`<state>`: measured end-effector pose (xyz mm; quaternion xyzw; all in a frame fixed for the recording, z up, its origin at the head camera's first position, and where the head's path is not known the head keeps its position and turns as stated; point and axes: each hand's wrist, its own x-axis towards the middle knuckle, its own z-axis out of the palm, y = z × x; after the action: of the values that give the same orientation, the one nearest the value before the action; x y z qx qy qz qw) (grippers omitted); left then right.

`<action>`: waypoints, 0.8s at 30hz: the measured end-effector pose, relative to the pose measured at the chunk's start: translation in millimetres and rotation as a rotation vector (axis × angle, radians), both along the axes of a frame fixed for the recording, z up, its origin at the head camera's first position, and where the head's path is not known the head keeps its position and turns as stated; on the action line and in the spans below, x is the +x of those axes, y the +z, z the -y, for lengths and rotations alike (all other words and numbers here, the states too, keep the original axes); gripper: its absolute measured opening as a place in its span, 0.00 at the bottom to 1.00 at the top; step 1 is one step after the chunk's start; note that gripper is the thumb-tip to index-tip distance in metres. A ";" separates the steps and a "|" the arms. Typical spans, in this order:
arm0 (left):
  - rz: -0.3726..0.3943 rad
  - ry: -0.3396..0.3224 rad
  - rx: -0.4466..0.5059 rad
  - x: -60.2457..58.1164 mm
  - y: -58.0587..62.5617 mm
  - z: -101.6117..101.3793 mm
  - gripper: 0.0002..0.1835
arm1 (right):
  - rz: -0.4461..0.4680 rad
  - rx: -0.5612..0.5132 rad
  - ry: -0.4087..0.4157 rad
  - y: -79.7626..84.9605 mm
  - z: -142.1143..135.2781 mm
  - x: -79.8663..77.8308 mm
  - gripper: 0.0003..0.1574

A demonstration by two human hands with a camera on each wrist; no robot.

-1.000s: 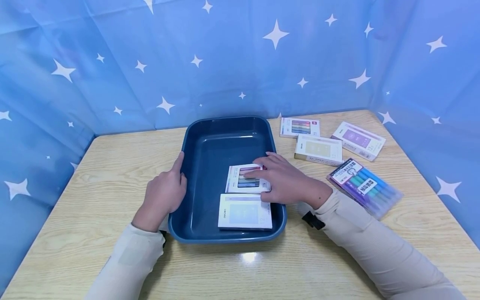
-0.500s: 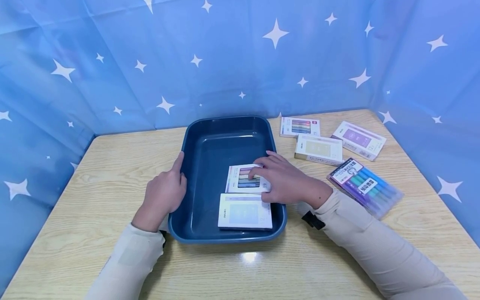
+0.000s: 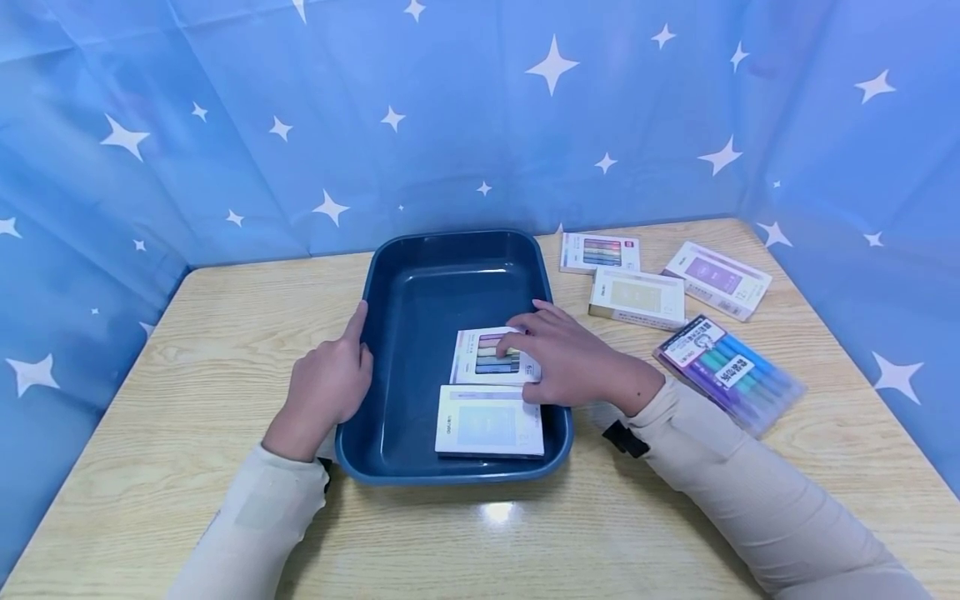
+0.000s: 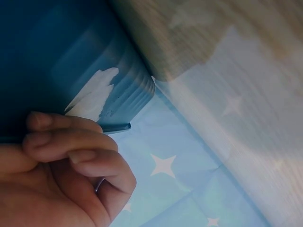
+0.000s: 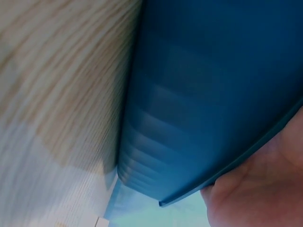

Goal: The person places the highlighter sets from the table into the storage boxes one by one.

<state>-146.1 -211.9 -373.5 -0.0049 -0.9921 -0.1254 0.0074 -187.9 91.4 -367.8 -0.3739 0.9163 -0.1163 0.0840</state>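
A dark blue plastic tub (image 3: 442,308) stands on the table. My left hand (image 3: 326,387) grips its left rim, index finger stretched along the edge; in the left wrist view several curled fingers (image 4: 78,142) show at the tub's outer wall. My right hand (image 3: 566,358) reaches over the right rim and holds the right end of a white windowed box of coloured pens (image 3: 468,354), its index finger bent on the window. The thumb is near a white box with a pale blue label (image 3: 487,423), which lies right in front. Part of the pen box is hidden under the hand.
To the tub's right lie another windowed pen box (image 3: 577,252), a box with a beige label (image 3: 636,300), a purple-labelled box (image 3: 718,281) and a clear pack of purple, green and blue pens (image 3: 731,375). A blue starry curtain (image 3: 465,117) borders the wooden table (image 3: 187,375).
The right index finger, straighter across the pen box's window before, is now bent further back. Both hands, the tub and the boxes have otherwise kept their places.
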 end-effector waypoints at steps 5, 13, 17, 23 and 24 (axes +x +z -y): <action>-0.003 -0.002 0.002 -0.4 -0.3 -0.4 0.32 | -0.007 0.006 0.002 -0.5 -0.2 0.3 0.27; -0.003 -0.003 0.011 -0.9 -0.6 -1.0 0.32 | -0.008 0.036 0.002 0.4 0.2 0.0 0.27; 0.004 0.000 0.012 -1.6 -0.5 -1.2 0.32 | -0.007 0.044 0.003 1.5 0.1 -0.3 0.28; 0.015 0.003 0.012 -1.9 0.5 -1.2 0.32 | -0.021 0.036 0.013 1.8 -1.0 0.3 0.27; 0.015 0.004 0.010 -1.7 0.8 -1.1 0.32 | -0.029 0.035 0.019 1.6 -1.1 0.3 0.26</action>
<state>-147.8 -210.7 -372.7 -0.0018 -0.9915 -0.1303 0.0002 -187.5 92.5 -366.1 -0.3829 0.9157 -0.0939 0.0786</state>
